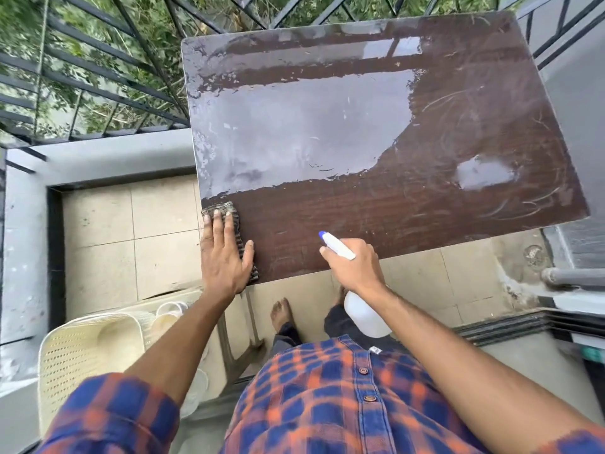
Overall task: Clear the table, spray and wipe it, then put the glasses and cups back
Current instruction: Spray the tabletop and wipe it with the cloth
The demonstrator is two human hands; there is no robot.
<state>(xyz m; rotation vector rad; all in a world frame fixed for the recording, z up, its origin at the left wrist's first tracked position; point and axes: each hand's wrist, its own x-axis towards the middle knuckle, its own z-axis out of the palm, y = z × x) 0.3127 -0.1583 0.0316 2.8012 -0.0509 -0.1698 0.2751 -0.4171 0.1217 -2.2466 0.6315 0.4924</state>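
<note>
The dark brown table (376, 204) has a wet sheen over its far and left parts and a small wet patch at the right. My left hand (224, 257) lies flat, fingers spread, pressing a grey striped cloth (238, 231) onto the table's near left corner. My right hand (353, 260) grips a white spray bottle (363, 312) by the neck at the table's near edge. Its blue-tipped nozzle (324, 235) points over the tabletop. White cups (170, 314) stand on a cream plastic chair (88, 352) at my lower left.
Black metal railing (98, 86) with greenery beyond runs along the left and far sides. A grey ledge (108, 155) borders the tiled balcony floor (131, 231). My bare feet stand under the table's near edge. A grey pipe (573, 276) and wall are at the right.
</note>
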